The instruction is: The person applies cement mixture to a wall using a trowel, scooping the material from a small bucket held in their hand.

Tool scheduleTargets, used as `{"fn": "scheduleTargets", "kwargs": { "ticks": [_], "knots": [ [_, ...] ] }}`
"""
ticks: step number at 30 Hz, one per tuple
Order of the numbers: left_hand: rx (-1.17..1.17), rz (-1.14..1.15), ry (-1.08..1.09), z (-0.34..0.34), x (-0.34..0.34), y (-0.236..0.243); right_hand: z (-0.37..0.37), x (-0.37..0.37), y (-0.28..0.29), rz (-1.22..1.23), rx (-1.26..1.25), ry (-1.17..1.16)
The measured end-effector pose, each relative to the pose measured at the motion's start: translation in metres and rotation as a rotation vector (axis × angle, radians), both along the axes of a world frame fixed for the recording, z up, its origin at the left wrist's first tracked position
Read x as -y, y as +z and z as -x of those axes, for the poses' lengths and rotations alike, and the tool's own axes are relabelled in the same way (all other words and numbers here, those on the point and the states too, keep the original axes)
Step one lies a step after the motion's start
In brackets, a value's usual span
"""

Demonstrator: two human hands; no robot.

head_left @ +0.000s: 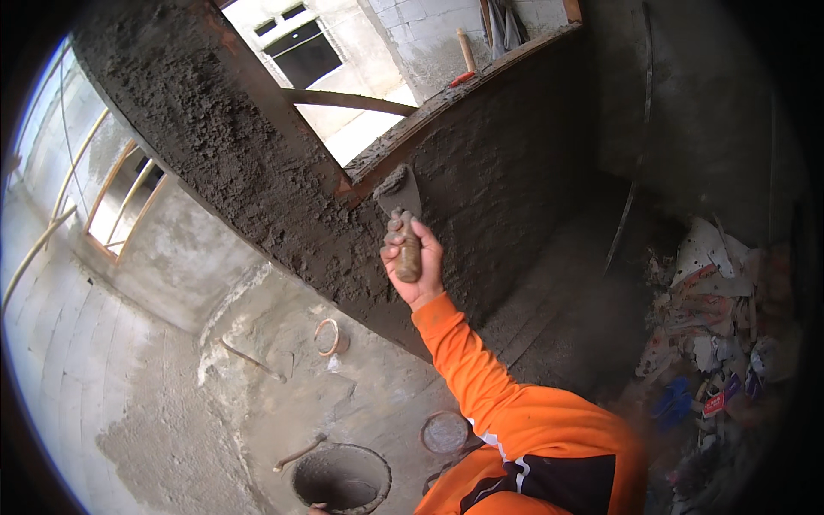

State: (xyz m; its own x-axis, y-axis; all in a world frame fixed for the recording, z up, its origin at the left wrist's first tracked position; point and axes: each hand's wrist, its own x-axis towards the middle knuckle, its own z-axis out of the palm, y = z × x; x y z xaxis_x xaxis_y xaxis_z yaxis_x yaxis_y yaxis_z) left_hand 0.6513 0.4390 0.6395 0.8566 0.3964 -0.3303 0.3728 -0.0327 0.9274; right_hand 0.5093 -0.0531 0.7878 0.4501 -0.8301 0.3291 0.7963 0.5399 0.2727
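My right hand (412, 253) grips the wooden handle of a trowel (399, 189), palm up, with a dollop of grey mortar on its blade. The blade is at the rough, dark mortar coat on the wall (493, 163), just below the corner of the window opening's wooden frame (343, 184). At the bottom edge, a small part of my left hand (318, 510) shows by a bucket (342, 476) with grey mortar inside; its fingers are mostly hidden and what it holds cannot be made out.
A small round container (331, 337) and a wooden-handled tool (300, 451) lie on the concrete floor (249, 395), with another round container (445, 433) beside me. Debris and blue sandals (671, 403) are piled at right. Poles (73, 163) lean at far left. A red-handled tool (462, 79) sits on the sill.
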Motion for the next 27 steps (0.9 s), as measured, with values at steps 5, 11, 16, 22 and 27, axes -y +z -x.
{"fn": "scheduleTargets", "kwargs": {
  "ticks": [5,11,16,22,27],
  "knots": [
    [-0.023,0.201,0.015,-0.013,-0.019,-0.022,0.102,-0.002,0.032,0.022,-0.348,-0.457],
    [-0.017,0.218,-0.024,-0.01,0.003,-0.008,0.158,0.032,0.04,-0.377,-0.985,-1.522],
    [-0.03,0.105,-0.197,0.003,0.034,-0.001,0.193,0.176,-0.044,-0.645,-1.779,-2.332],
    [0.163,0.17,-0.186,0.013,0.044,0.007,0.137,-0.038,-0.105,0.843,-1.555,-0.201],
    [0.321,0.323,-0.46,0.011,0.129,0.028,0.108,-0.124,-0.061,1.843,-1.625,0.479]
  ]
}}
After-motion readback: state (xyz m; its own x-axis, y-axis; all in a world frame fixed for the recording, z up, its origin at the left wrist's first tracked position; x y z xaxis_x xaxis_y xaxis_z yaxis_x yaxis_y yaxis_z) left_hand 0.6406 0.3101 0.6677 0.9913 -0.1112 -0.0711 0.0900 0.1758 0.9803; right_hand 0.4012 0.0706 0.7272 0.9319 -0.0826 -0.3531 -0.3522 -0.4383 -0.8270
